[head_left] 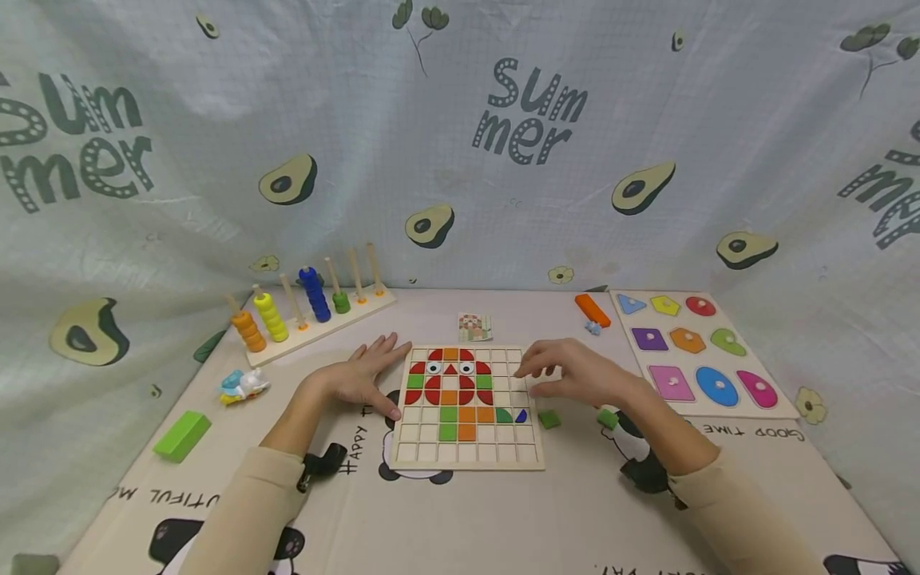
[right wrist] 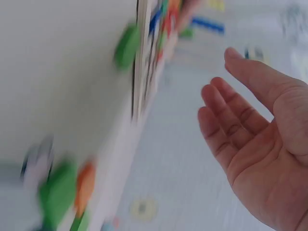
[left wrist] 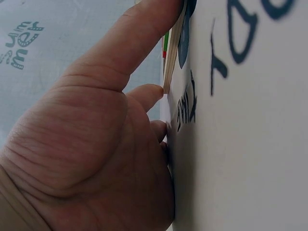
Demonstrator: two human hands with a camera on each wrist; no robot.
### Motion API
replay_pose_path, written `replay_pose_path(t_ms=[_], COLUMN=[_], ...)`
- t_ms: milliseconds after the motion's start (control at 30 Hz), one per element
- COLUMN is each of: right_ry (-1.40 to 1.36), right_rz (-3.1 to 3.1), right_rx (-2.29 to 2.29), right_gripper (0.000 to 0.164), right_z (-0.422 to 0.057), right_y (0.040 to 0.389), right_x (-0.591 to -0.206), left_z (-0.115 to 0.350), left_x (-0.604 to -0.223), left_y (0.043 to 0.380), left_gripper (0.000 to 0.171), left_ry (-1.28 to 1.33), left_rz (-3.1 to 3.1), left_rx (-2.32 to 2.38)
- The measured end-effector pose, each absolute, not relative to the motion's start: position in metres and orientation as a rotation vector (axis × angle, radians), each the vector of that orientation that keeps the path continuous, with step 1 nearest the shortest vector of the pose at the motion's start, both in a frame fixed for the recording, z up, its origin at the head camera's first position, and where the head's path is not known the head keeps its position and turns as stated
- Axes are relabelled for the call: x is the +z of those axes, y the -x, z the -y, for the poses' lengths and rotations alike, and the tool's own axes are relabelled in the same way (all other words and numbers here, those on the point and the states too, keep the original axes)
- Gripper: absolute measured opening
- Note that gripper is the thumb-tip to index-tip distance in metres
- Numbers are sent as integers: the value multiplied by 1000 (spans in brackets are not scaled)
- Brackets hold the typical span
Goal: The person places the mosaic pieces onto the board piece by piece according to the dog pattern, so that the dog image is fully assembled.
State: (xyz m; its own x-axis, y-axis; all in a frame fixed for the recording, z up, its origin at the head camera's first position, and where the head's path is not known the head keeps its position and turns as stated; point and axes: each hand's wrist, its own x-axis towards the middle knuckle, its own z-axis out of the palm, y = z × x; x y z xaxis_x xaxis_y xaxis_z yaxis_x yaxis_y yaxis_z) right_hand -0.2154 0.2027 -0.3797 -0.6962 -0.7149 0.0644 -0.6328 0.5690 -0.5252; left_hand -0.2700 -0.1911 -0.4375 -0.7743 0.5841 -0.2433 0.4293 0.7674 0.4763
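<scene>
A wooden grid board (head_left: 467,467) lies on the table with red, orange, green and blue tiles in part of its squares. Together the upper red tiles (head_left: 465,397) and two eye tiles look like an owl. My left hand (head_left: 362,377) rests beside the board's left side, fingers spread, thumb and fingertips at its edge. Over the board's right edge hovers my right hand (head_left: 578,374), its fingers loosely bent; the right wrist view shows nothing in the palm. Near that hand are a blue tile (head_left: 521,416) and a green quarter-round tile (head_left: 503,416) on the board.
Two green blocks (head_left: 549,419) lie right of the board. A small picture card (head_left: 475,327) sits behind it. A peg stacker (head_left: 316,323) stands back left, above a toy figure (head_left: 243,386) and a green block (head_left: 183,436). At right lies a shape puzzle (head_left: 690,367), near an orange block (head_left: 592,311).
</scene>
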Motion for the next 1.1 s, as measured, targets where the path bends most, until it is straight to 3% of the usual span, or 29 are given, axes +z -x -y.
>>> replay_pose_path(t_ms=[367, 633, 1100], right_ry=[754, 734, 859], right_rz=[-2545, -2508, -2607], right_rx=[-815, -774, -918], right_gripper=[26, 27, 5], right_z=[-290, -294, -284], right_y=[233, 235, 245], right_x=[-397, -411, -413], left_z=[191, 191, 190], left_x=[-438, -439, -438], left_y=[270, 270, 269], left_gripper=[124, 123, 124], left_ry=[-747, -756, -756], left_rz=[-2579, -2582, -2584], left_rx=[563, 561, 560])
